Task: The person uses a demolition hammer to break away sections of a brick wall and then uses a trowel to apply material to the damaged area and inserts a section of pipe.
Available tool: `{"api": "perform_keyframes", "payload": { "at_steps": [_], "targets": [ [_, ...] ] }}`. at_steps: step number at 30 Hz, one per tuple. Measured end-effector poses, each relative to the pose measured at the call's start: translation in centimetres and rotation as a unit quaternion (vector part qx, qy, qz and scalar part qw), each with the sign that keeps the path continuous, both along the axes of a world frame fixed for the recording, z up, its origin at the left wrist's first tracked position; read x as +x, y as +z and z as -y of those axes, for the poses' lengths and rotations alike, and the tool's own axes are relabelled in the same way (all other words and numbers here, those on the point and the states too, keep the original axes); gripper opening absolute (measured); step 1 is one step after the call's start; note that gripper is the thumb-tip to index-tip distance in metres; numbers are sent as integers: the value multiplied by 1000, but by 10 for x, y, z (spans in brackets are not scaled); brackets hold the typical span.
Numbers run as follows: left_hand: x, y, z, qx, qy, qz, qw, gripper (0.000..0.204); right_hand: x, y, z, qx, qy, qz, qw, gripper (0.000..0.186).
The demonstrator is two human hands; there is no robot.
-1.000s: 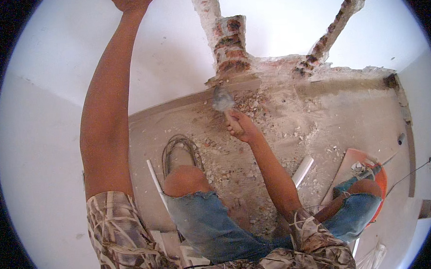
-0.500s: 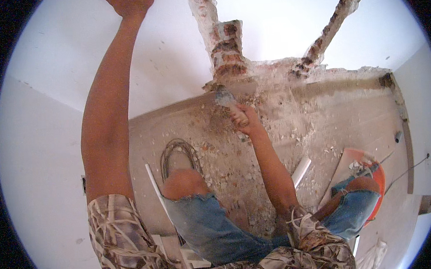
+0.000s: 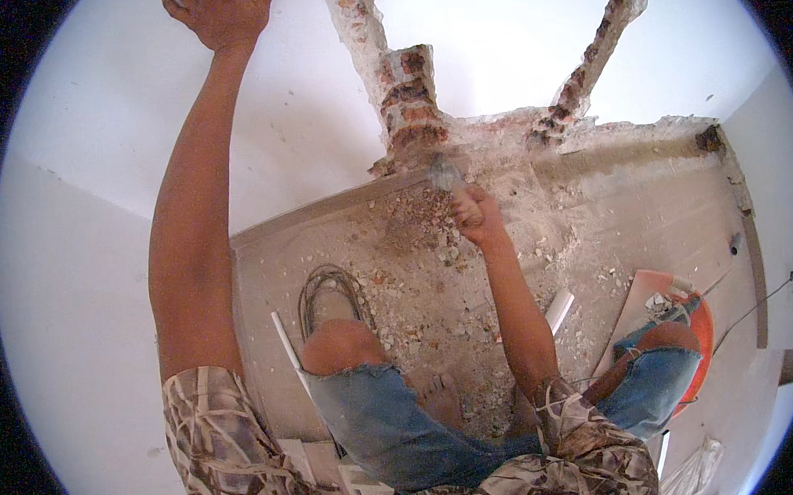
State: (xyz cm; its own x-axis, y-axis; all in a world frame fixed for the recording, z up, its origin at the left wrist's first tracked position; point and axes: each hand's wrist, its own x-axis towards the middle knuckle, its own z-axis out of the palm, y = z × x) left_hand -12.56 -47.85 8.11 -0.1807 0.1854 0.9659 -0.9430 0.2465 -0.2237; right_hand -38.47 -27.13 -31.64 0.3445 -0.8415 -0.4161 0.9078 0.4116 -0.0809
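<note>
My left hand [image 3: 223, 14] rests on the white wall [image 3: 293, 102] at the upper left, its fingers spread and partly cut off by the top edge. My right hand [image 3: 480, 215] is closed round a short hand tool [image 3: 447, 176] with a pale handle and a flat, greyish, brush-like head. Motion blurs that head, so its exact kind is unclear. It points at the foot of the wall, just below a chiselled channel [image 3: 412, 96] that bares red brick. Broken plaster and rubble [image 3: 413, 213] lie on the dusty floor beside the tool.
A second channel [image 3: 583, 71] runs up the wall to the right. Coiled cable [image 3: 331, 272] lies by my left knee. A white pipe [image 3: 559, 311] is beside my right forearm. An orange tub [image 3: 703, 331] holding debris stands by my right knee. Clear plastic [image 3: 696, 469] lies at lower right.
My right hand and its tool have shifted to the right along the wall's foot. My left hand appears lower in view, showing more fingers; the whole view has shifted slightly.
</note>
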Motion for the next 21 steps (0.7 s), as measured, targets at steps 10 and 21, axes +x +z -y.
{"api": "perform_keyframes", "payload": {
  "at_steps": [10,21],
  "targets": [
    [0,3,1,-1,9,1,1000,56,58,14,-9,-32,122,-98,987,29],
    [1,-2,1,-12,0,14,1000,56,-88,-7,-14,66,-137,-10,988,29]
  ]
}}
